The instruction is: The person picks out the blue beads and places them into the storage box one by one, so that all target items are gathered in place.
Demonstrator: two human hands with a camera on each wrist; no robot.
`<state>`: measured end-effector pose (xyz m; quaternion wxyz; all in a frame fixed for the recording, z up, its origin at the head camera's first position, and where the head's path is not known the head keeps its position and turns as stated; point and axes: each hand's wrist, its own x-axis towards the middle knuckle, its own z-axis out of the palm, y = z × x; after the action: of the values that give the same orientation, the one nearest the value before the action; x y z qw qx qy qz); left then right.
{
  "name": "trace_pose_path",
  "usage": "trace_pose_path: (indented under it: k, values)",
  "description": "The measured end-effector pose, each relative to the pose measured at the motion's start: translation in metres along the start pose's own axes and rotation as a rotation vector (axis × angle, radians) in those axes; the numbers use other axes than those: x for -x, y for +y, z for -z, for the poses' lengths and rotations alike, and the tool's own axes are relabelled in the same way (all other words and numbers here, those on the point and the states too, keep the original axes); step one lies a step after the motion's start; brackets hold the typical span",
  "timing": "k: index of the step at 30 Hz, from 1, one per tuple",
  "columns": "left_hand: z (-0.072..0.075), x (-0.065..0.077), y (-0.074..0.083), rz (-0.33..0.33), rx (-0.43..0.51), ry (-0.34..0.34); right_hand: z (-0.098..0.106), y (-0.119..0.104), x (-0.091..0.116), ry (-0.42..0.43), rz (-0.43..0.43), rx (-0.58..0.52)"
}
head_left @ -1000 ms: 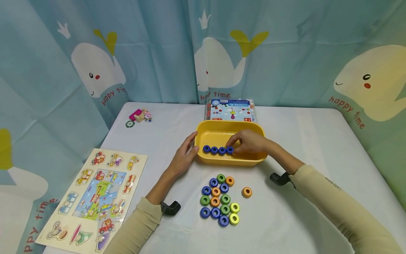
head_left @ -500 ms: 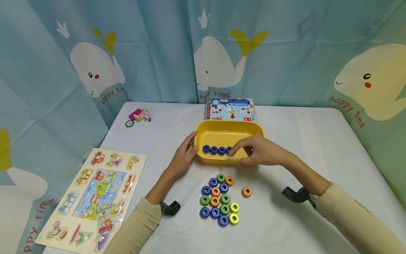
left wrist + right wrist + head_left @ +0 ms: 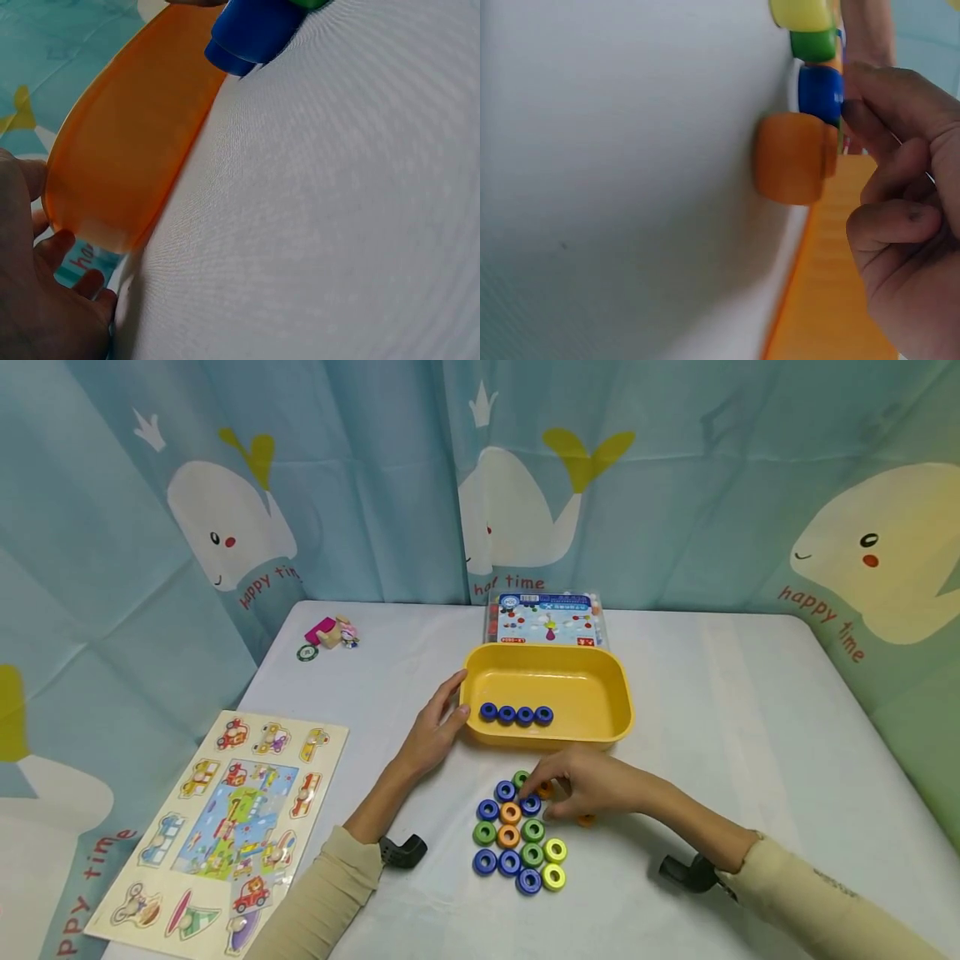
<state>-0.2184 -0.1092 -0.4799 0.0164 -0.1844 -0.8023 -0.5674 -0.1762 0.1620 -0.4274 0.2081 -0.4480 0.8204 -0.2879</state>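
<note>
1. The yellow, round-cornered plastic tray [image 3: 594,703] stood on the white-covered worktop [image 3: 720,727], with four dark blue plastic rings [image 3: 525,723] lying in a row inside, along its near wall and towards its left.
2. The left hand [image 3: 431,735] held the tray's left end, its thumb at the near corner.
3. The right hand [image 3: 592,781] was in front of the tray, index finger and thumb on either side of a loose blue plastic ring [image 3: 531,812]; whether they had closed on it, I could not tell.
4. The step in hand looked like picking up that ring. The next move seemed to call for a firm pinch and a straight lift, since green and orange plastic rings [image 3: 510,822] crowded it; the tray's near wall lay between it and the row.
5. More blue, green and yellow plastic rings [image 3: 553,887] spread in front of the tray; the right hand partly hid two orange ones.
6. Behind the tray was a clear plastic box with a blue printed label [image 3: 551,620]; left of it and nearer the person, a pale puzzle board with vehicle pictures [image 3: 168,881]; far left, small pink and tan toys [image 3: 327,633] and a green-and-white disc [image 3: 307,652]. None of these blocked the hands.
</note>
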Motion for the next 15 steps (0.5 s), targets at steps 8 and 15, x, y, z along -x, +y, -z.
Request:
trace_pose_path:
  k: [8, 15]
  values:
    - [-0.0005, 0.0004, 0.0002, 0.004, -0.013, 0.006, -0.0045, 0.0053, -0.0015, 0.031, -0.009, 0.002]
    - [-0.0006, 0.0003, -0.0003, 0.017, -0.026, 0.007, -0.0096, 0.0076, -0.0033, 0.026, 0.015, 0.002]
